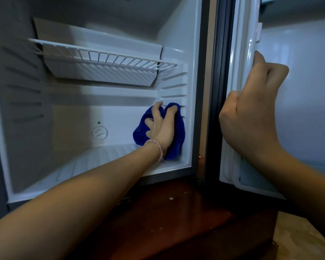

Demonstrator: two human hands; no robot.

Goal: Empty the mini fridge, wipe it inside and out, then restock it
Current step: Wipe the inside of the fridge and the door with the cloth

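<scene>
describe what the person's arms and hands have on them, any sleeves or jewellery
Both forearms are bare, with no sleeves in view. The left hand has a thin braided pink bracelet at the wrist. The right hand shows no ring, watch or glove, and neither does the left.

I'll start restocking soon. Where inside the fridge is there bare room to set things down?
The fridge floor lies bare left of the blue cloth. The wire shelf above also shows nothing on it. The lower right corner is crowded: the left hand presses the cloth there.
</scene>
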